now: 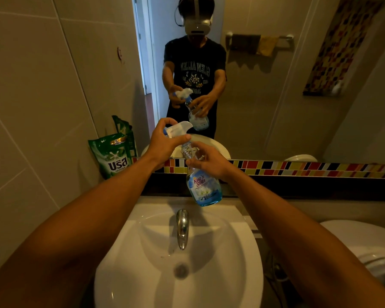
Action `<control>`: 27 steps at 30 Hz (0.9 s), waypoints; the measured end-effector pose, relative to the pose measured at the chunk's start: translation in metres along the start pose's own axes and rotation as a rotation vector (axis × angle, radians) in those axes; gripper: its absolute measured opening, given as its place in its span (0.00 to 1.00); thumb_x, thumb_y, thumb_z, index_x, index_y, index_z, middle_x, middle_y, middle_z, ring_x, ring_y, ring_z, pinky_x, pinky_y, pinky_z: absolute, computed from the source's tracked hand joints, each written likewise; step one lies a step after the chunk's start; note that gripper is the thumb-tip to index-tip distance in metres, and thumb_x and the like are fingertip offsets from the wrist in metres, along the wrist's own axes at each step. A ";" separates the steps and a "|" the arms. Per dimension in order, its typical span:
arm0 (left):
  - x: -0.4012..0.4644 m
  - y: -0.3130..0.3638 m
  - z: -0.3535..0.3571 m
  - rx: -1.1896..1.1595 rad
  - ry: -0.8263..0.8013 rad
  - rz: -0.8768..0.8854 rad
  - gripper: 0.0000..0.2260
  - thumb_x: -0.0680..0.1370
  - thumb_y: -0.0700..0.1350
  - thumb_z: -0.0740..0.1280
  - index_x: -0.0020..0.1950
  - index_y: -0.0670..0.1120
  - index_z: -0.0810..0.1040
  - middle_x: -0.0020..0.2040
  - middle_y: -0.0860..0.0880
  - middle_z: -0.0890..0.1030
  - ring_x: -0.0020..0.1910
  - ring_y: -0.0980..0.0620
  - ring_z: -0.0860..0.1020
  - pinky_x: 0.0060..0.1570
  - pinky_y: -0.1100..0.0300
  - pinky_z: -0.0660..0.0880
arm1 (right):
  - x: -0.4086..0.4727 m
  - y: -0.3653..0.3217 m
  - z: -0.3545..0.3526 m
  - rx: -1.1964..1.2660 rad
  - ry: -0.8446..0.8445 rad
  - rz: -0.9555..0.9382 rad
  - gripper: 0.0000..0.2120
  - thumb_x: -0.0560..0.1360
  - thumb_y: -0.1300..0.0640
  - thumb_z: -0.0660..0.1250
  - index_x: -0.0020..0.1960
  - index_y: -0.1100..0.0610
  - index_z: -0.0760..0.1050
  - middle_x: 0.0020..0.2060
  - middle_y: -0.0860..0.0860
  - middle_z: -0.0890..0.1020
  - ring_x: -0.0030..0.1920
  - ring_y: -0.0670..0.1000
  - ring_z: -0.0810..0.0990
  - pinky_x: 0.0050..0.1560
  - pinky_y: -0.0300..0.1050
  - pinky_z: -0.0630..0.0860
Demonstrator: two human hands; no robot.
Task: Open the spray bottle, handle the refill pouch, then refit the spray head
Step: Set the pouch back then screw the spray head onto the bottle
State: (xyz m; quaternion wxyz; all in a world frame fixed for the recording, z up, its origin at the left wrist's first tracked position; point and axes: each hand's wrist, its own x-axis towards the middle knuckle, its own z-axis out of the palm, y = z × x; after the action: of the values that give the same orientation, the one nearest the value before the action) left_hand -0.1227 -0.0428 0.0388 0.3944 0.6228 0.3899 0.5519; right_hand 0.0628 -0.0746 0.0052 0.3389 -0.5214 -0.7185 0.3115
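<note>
Hands meet over the sink, both on the bottle, which hangs in the air above the tap and in front of the mirror. The left hand is curled around the spray head, fingers wrapped over its top and thumb pressed along its near side. The right hand is closed on the clear neck and shoulder just below, fingertips pinching the plastic. That split grip looks made for twisting: one hand to turn the head, the other to keep the body from turning with it. Whether the head is coming off or going on, I cannot tell. It sits on the neck, and the blue liquid fills only the lower part.

Holding it over the basin seems sensible, since any drip would fall into the sink.

The bottle's long axis is tilted, not upright: the base points down and slightly right toward the tap, the top leans up and left toward the mirror. The nozzle points left, toward the tiled wall. Its label faces the person.

The green pouch stands apart at the left, leaning in the corner against the wall, upright and untouched by either hand.
</note>
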 end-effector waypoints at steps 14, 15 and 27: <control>0.005 -0.006 0.005 0.028 0.001 0.027 0.25 0.69 0.42 0.79 0.61 0.52 0.72 0.57 0.49 0.77 0.52 0.50 0.79 0.38 0.68 0.78 | 0.006 0.007 -0.004 -0.019 0.013 -0.006 0.33 0.78 0.51 0.74 0.79 0.51 0.65 0.66 0.54 0.77 0.61 0.54 0.79 0.58 0.53 0.81; 0.007 -0.006 0.004 0.046 -0.003 0.018 0.25 0.69 0.42 0.79 0.60 0.53 0.72 0.57 0.51 0.76 0.53 0.50 0.79 0.39 0.67 0.79 | 0.007 0.008 -0.004 -0.015 0.015 0.001 0.33 0.77 0.50 0.74 0.79 0.50 0.65 0.64 0.54 0.78 0.60 0.54 0.79 0.57 0.52 0.81; 0.010 -0.007 0.003 0.040 -0.024 0.008 0.25 0.68 0.39 0.77 0.57 0.59 0.71 0.57 0.49 0.76 0.56 0.45 0.78 0.38 0.67 0.78 | 0.012 0.011 -0.004 0.028 -0.003 0.017 0.33 0.77 0.51 0.74 0.79 0.50 0.65 0.60 0.52 0.78 0.58 0.52 0.80 0.54 0.49 0.82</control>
State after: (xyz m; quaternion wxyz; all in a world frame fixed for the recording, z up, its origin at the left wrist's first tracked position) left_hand -0.1190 -0.0308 0.0362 0.3841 0.6389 0.3935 0.5380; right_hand 0.0691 -0.0600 0.0002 0.3423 -0.5221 -0.7103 0.3252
